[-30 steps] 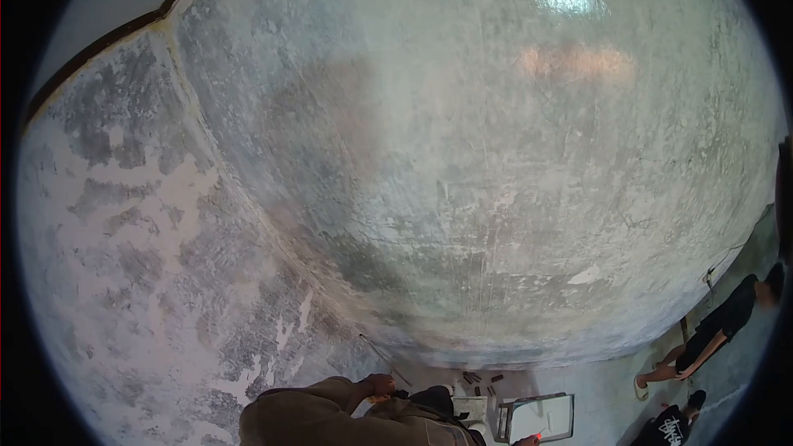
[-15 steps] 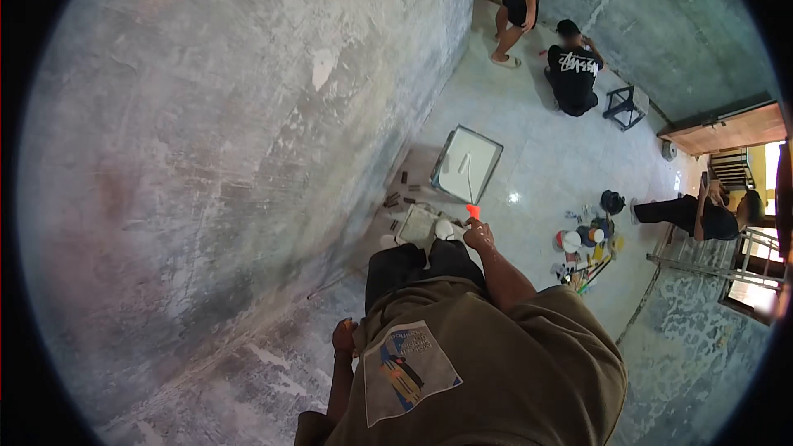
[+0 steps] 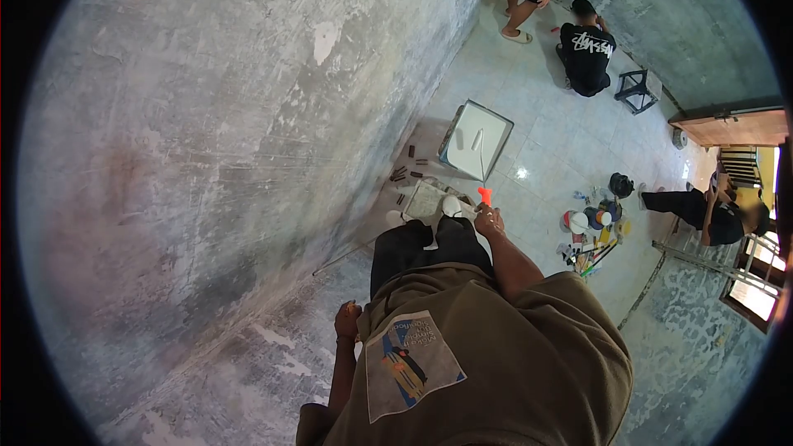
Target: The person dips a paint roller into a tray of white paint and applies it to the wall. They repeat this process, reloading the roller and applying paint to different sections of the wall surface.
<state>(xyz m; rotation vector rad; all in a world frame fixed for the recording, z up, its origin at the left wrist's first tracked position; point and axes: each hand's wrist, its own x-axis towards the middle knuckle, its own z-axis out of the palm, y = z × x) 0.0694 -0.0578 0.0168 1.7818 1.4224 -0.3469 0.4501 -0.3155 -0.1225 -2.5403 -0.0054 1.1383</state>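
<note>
My right hand (image 3: 490,220) is wrapped around the orange handle of a paint roller (image 3: 485,196). The roller's thin metal rod reaches over a square tray (image 3: 500,160) of white paint on the floor, and its white roller head lies in the paint. Beside my body, near the dark trousers, hangs my left hand (image 3: 348,320) with its fingers curled in; no object shows in it. My white shoes rest on a paint-marked grey platform (image 3: 427,198) just below the tray.
Several small dark pieces (image 3: 401,174) lie by the bare grey wall (image 3: 273,116). Paint cups and brushes (image 3: 591,231) cluster on the tiles at right. One person (image 3: 586,58) squats near a stool (image 3: 638,91); another stands behind, and a third (image 3: 710,213) is by the doorway.
The view has shifted slightly, so tray, floor things and people sit higher and farther right. My right hand keeps its grip on the paint roller, whose head stays in the tray.
</note>
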